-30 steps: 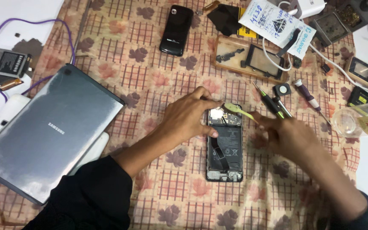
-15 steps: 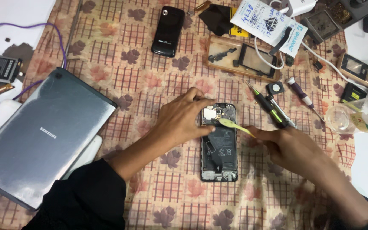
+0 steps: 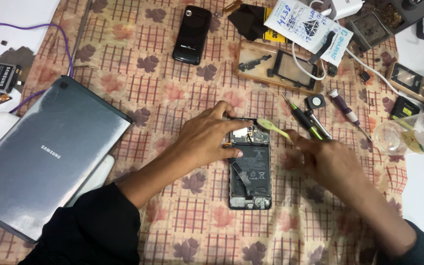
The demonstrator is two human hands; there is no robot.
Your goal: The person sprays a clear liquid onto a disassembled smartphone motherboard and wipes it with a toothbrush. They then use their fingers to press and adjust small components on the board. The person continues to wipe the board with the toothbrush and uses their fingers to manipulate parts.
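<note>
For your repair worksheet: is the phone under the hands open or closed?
Open: the phone lies without its back cover, battery and circuit board exposed, left hand steadying it.

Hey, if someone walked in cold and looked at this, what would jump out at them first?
Probably the opened phone in the middle of the patterned cloth, its battery and inner parts bare. The left hand grips its top end while the right hand brings a yellow-green pry tool to the top edge. Next comes the big grey tablet lying back-up at the left.
</note>
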